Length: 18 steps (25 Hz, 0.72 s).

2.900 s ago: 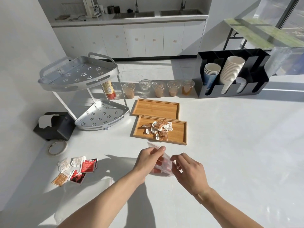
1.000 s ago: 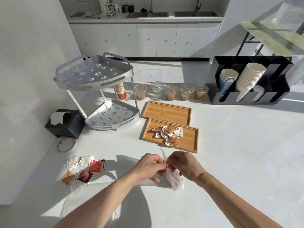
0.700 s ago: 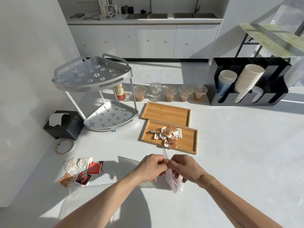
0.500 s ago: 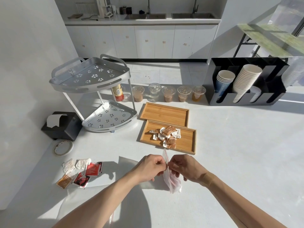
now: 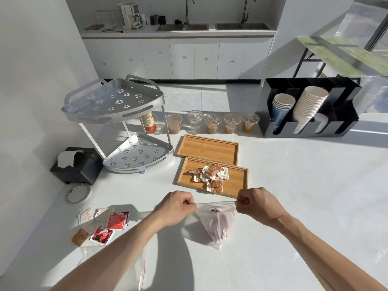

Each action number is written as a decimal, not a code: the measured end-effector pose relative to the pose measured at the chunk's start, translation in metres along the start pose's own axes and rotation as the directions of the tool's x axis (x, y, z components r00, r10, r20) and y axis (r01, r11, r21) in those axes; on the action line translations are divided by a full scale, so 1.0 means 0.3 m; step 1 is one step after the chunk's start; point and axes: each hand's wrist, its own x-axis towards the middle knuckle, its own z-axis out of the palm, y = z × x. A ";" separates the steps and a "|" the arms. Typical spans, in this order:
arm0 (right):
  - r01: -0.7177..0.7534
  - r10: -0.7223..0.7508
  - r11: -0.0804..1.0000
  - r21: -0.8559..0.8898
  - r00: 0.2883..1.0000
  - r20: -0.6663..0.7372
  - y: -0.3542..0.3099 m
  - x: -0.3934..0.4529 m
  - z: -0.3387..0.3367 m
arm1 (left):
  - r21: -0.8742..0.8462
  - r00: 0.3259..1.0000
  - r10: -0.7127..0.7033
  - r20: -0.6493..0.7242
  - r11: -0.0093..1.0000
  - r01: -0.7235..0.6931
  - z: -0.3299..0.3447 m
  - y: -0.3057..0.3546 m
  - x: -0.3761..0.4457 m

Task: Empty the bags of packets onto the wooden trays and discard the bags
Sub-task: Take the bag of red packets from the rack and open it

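A clear plastic bag point(image 5: 216, 224) with red packets inside hangs just above the white counter, stretched wide at its top. My left hand point(image 5: 176, 206) pinches its left top corner and my right hand point(image 5: 257, 203) pinches the right one. Right behind my hands lies the near wooden tray point(image 5: 237, 177) with a heap of brown and white packets point(image 5: 211, 175). The far wooden tray point(image 5: 206, 148) behind it is bare. An empty clear bag point(image 5: 126, 267) lies flat under my left forearm. Loose red, brown and white packets point(image 5: 102, 224) lie on the counter at the left.
A two-tier metal corner rack point(image 5: 117, 122) stands at the left, with a black tissue box point(image 5: 77, 166) and a tape roll point(image 5: 79, 193) near it. Several lidded drink cups point(image 5: 213, 123) line the back. A black cup holder point(image 5: 308, 110) stands at the right.
My hands have pulled apart, spreading the bag's top open wide; before they were close together at its mouth. The view has tilted slightly.
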 end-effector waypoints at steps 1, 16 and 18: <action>0.008 -0.008 0.997 -0.070 1.000 -0.005 0.007 -0.004 -0.012 | 0.028 1.000 0.013 0.014 1.000 -0.013 -0.010 -0.002 0.000; -0.237 0.223 0.969 -0.077 0.963 -0.153 -0.143 0.016 -0.009 | -0.150 0.999 0.052 -0.007 0.987 -0.052 0.095 0.144 -0.036; -0.347 0.340 0.937 -0.043 0.933 -0.118 -0.170 0.044 0.023 | -0.159 0.999 0.053 -0.002 0.986 -0.053 0.128 0.160 -0.044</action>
